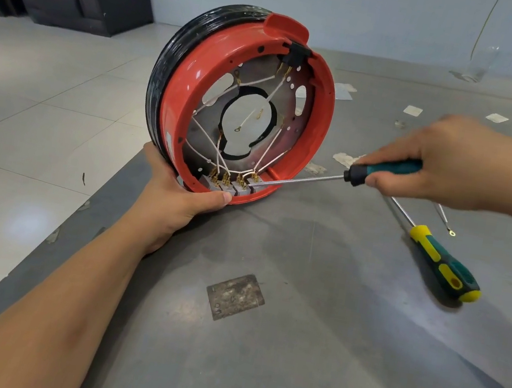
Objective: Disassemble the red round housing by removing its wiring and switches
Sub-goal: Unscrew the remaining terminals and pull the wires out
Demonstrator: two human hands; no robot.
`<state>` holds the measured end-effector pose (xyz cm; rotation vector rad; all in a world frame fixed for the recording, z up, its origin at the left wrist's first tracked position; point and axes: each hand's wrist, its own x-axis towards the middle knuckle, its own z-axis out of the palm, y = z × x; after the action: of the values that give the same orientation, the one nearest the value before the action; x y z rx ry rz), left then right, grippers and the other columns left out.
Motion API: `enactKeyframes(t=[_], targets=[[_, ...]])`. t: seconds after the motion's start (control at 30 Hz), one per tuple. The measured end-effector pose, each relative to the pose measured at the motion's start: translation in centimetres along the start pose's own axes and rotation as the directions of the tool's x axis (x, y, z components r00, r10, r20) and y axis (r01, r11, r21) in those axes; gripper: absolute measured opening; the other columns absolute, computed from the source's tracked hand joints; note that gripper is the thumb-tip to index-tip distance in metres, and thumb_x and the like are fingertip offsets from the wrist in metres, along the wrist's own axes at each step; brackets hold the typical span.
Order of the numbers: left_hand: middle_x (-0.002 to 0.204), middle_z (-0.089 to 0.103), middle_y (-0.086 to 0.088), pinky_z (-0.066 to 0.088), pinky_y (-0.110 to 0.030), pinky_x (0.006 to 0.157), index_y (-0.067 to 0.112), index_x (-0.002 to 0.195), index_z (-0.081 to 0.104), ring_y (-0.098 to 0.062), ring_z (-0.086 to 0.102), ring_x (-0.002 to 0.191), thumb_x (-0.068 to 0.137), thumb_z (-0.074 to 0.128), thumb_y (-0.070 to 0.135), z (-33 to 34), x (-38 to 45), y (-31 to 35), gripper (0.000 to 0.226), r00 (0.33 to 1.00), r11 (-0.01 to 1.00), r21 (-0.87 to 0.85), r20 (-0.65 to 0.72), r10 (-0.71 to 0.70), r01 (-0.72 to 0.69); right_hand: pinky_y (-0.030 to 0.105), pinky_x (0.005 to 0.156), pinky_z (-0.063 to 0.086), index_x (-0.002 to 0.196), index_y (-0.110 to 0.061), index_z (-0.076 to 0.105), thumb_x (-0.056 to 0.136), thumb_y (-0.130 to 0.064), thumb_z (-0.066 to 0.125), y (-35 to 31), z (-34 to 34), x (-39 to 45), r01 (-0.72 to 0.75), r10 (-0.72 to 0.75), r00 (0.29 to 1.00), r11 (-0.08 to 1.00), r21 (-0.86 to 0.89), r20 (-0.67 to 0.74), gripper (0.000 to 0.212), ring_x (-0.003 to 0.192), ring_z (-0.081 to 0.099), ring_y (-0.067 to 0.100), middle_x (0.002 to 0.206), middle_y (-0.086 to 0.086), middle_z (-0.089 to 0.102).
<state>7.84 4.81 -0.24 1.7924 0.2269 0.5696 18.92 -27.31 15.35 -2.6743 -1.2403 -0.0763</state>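
Grey table (305, 354): left hand (179, 201) grips upright red housing (181, 93); right hand (449, 165) grips screwdriver (383, 173) at switches (232, 185).

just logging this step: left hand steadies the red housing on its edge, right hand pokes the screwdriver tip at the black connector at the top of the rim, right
Not quite. The head view shows the screwdriver in the right hand with its tip at the grey switches at the bottom of the rim, not the black connector at the top. The left hand does steady the red housing on its edge.

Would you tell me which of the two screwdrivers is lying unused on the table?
The screwdriver with the yellow-and-green handle, lying right of the housing; the dark-handled screwdriver is gripped in the right hand.
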Motion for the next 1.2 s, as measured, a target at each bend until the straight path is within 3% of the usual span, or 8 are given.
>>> enactKeyframes(t=[0.23, 0.33, 0.6, 0.7, 0.83, 0.97, 1.13, 1.2], targets=[[0.136, 0.057, 0.008, 0.059, -0.034, 0.098, 0.035, 0.131, 0.027, -0.003, 0.066, 0.119, 0.068, 0.097, 0.009, -0.1, 0.0, 0.1, 0.098, 0.999, 0.999, -0.038, 0.021, -0.026, 0.027, 0.025, 0.049, 0.035, 0.086, -0.067, 0.069, 0.078, -0.061, 0.058, -1.3, -2.6, 2.9, 0.046, -0.043, 0.998, 0.995, -0.092, 0.042, 0.015, 0.068, 0.055, -0.008, 0.058, -0.024, 0.061], [0.136, 0.056, 0.009, 0.059, -0.034, 0.099, 0.039, 0.129, 0.027, -0.002, 0.065, 0.119, 0.067, 0.098, 0.01, 0.0, -0.1, 0.1, 0.098, 0.999, 0.999, -0.04, 0.016, -0.031, 0.032, 0.026, 0.049, 0.039, 0.089, -0.066, 0.067, 0.074, -0.065, 0.052, -1.9, -2.8, 3.0, 0.06, -0.058, 0.998, 0.99, -0.129, 0.022, 0.021, 0.058, 0.057, 0.007, 0.058, -0.019, 0.063], [0.136, 0.059, 0.005, 0.06, -0.039, 0.097, 0.039, 0.124, 0.031, -0.01, 0.068, 0.12, 0.062, 0.098, 0.016, 0.0, 0.0, 0.2, 0.094, 1.0, 0.998, -0.064, 0.011, -0.019, 0.02, 0.021, 0.046, 0.025, 0.097, -0.056, 0.072, 0.077, -0.066, 0.038, -2.9, 0.0, -0.8, 0.012, -0.026, 0.998, 0.974, -0.226, -0.059, 0.041, 0.054, 0.049, 0.002, 0.07, -0.039, 0.054], [0.13, 0.062, 0.01, 0.061, -0.036, 0.094, 0.038, 0.123, 0.031, -0.009, 0.068, 0.118, 0.063, 0.098, 0.015, 0.0, 0.0, 0.0, 0.092, 1.0, 0.998, -0.065, 0.004, -0.013, 0.013, 0.024, 0.046, 0.027, 0.103, -0.057, 0.07, 0.082, -0.063, 0.039, -2.5, 1.4, -2.0, -0.027, 0.005, 0.995, 0.975, -0.221, -0.101, 0.038, 0.056, 0.046, 0.005, 0.052, -0.008, 0.053], [0.118, 0.066, 0.025, 0.061, -0.03, 0.089, 0.042, 0.119, 0.032, -0.004, 0.069, 0.115, 0.064, 0.097, 0.016, 0.1, 0.0, 0.1, 0.089, 1.0, 0.998, -0.056, 0.001, -0.013, 0.013, 0.027, 0.048, 0.035, 0.108, -0.06, 0.066, 0.083, -0.067, 0.03, -2.6, 2.6, -2.9, -0.057, 0.032, 0.993, 0.971, -0.231, -0.114, 0.045, 0.059, 0.052, 0.018, 0.056, -0.011, 0.051], [0.133, 0.061, 0.005, 0.061, -0.036, 0.094, 0.04, 0.123, 0.031, -0.009, 0.068, 0.118, 0.065, 0.098, 0.015, 0.1, -0.1, 0.2, 0.092, 1.0, 0.998, -0.065, -0.001, -0.019, 0.019, 0.028, 0.055, 0.049, 0.107, -0.059, 0.063, 0.078, -0.07, 0.015, -2.4, 3.6, -3.4, -0.08, 0.041, 0.986, 0.965, -0.251, -0.159, 0.057, 0.066, 0.059, 0.023, 0.076, -0.011, 0.069], [0.115, 0.066, 0.024, 0.061, -0.024, 0.084, 0.04, 0.119, 0.031, 0.001, 0.069, 0.109, 0.071, 0.094, 0.003, 0.4, -0.2, 0.4, 0.087, 1.0, 0.999, -0.05, -0.01, 0.001, -0.001, 0.031, 0.055, 0.05, 0.11, -0.054, 0.066, 0.09, -0.06, 0.029, -2.8, 4.4, -4.4, -0.064, 0.021, 0.986, 0.966, -0.251, -0.168, 0.043, 0.066, 0.059, 0.025, 0.079, -0.013, 0.068], [0.119, 0.064, 0.015, 0.061, -0.024, 0.081, 0.04, 0.117, 0.032, 0.0, 0.071, 0.106, 0.071, 0.093, 0.001, 0.5, -0.2, 0.4, 0.086, 1.0, 0.998, -0.057, -0.024, -0.003, 0.001, 0.032, 0.055, 0.05, 0.112, -0.053, 0.066, 0.09, -0.059, 0.03, -3.0, 4.6, -4.8, -0.073, 0.031, 0.986, 0.964, -0.256, -0.162, 0.043, 0.066, 0.059, 0.026, 0.076, -0.011, 0.066]])
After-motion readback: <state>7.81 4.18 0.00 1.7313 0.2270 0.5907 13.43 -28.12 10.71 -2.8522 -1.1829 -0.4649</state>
